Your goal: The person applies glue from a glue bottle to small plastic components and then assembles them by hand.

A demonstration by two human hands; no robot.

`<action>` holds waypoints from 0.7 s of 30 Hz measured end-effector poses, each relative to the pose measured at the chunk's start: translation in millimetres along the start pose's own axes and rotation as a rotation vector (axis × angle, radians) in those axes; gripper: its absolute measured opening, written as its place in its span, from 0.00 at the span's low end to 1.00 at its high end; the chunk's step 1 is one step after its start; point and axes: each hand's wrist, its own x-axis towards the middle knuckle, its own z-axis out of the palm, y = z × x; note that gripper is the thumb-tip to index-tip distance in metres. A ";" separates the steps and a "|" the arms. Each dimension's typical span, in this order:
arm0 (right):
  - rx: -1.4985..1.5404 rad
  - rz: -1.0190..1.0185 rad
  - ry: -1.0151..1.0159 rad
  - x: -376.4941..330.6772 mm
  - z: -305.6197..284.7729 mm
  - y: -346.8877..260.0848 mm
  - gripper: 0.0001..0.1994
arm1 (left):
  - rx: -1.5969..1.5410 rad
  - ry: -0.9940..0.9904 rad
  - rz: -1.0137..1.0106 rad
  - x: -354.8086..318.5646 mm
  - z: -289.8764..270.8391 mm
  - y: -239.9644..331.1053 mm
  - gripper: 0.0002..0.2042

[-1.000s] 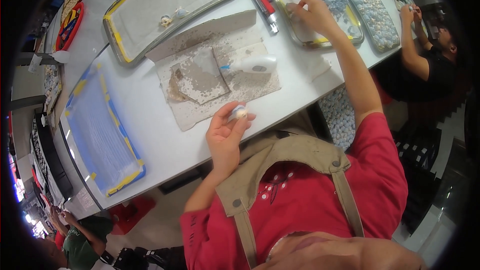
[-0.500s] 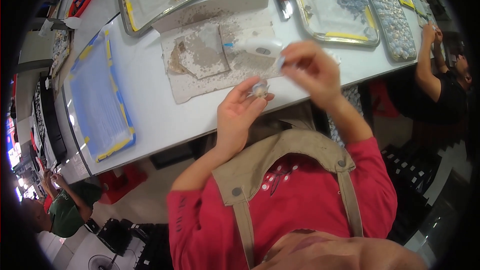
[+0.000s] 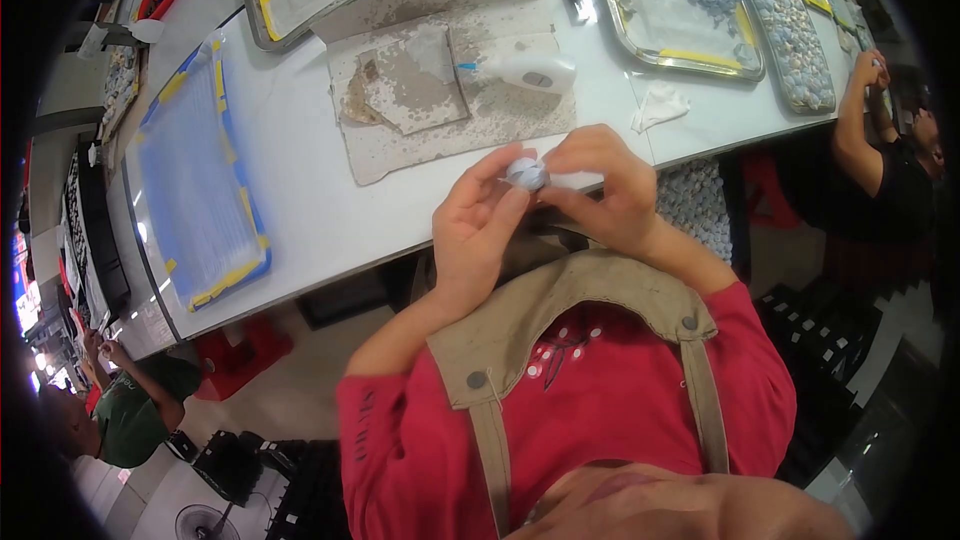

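Between my hands, just in front of the table's near edge, is a small doll head (image 3: 527, 174) with pale blue-grey hair parts. My left hand (image 3: 480, 220) is closed round it, thumb below and fingers behind. My right hand (image 3: 612, 188) pinches at its right side, fingertips touching the pale blue hair; how much of that hair piece is separate I cannot tell. Beyond my hands lies a stained cardboard sheet (image 3: 395, 155) with a raised back flap. On it rests a white bottle (image 3: 540, 72) with a blue tip.
At the back left, a metal-rimmed tray (image 3: 262, 25) holds a few doll heads. A second tray (image 3: 690, 65) carries loose blue-grey pieces, beside a tray packed with heads (image 3: 790, 35). A crumpled white tissue (image 3: 660, 106) and a blue yellow-taped panel (image 3: 190, 180) lie nearby. Other people sit at both ends.
My right hand has come down and left, bringing a small pale blue piece to the doll head. The head now shows its blue-grey hair side instead of its face.
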 end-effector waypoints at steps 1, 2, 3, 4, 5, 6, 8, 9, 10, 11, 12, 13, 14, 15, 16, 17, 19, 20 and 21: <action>0.073 0.089 0.034 -1.2 1.4 -1.3 0.15 | -0.003 -0.001 0.000 -0.1 -0.7 1.2 0.17; 0.068 0.128 0.055 -2.1 2.6 -2.5 0.15 | 0.007 -0.030 0.004 -0.1 -1.7 2.6 0.17; 0.037 0.108 0.038 -2.6 3.5 -3.6 0.14 | 0.017 -0.059 0.009 -0.2 -2.8 4.0 0.18; 0.008 0.067 0.015 -2.7 4.0 -4.6 0.13 | 0.016 -0.058 0.008 -1.0 -3.8 5.4 0.18; 0.005 0.092 0.020 -2.6 4.2 -5.5 0.13 | 0.075 -0.055 -0.007 -2.3 -4.4 6.5 0.18; -0.077 0.012 0.009 -2.1 4.2 -6.3 0.13 | 0.133 -0.052 -0.022 -3.1 -4.7 7.1 0.19; -0.162 -0.067 -0.003 -0.9 3.9 -7.8 0.12 | 0.136 -0.043 -0.010 -3.5 -4.0 6.4 0.19; -0.197 -0.082 -0.031 -0.3 3.8 -8.6 0.12 | 0.141 -0.033 0.006 -3.5 -4.0 6.2 0.18; -0.229 -0.080 -0.053 0.2 3.9 -9.5 0.12 | 0.140 -0.035 0.005 -3.4 -4.9 6.7 0.18; -0.234 -0.097 -0.060 0.5 4.0 -10.5 0.12 | 0.156 -0.046 -0.007 -3.2 -6.2 7.5 0.18; -0.203 -0.047 -0.053 0.6 4.3 -11.6 0.13 | 0.174 -0.054 -0.016 -3.1 -7.4 8.2 0.18; -0.167 -0.003 -0.048 0.5 4.5 -12.7 0.13 | 0.171 -0.055 -0.020 -2.9 -7.8 8.1 0.18; -0.170 0.004 -0.046 0.5 4.6 -13.7 0.13 | 0.161 -0.055 -0.016 -2.5 -8.0 8.1 0.18; -0.186 0.007 -0.042 0.5 4.5 -14.6 0.13 | 0.152 -0.056 -0.011 -2.2 -8.1 8.2 0.18; -0.205 0.001 -0.056 0.5 4.2 -15.2 0.12 | 0.152 -0.056 -0.011 -1.8 -7.9 8.4 0.18; -0.202 0.009 -0.037 0.8 3.6 -15.5 0.12 | 0.149 -0.056 -0.016 -1.4 -7.3 8.6 0.17; -0.298 -0.131 -0.091 1.9 1.5 -15.2 0.11 | 0.148 -0.057 -0.024 -0.2 -5.6 8.6 0.17; -0.305 -0.113 -0.100 2.8 0.2 -14.4 0.11 | 0.166 -0.045 -0.026 0.9 -4.6 8.1 0.16; -0.304 -0.130 -0.118 4.0 -1.1 -13.2 0.10 | 0.186 -0.033 -0.027 1.8 -4.2 7.4 0.16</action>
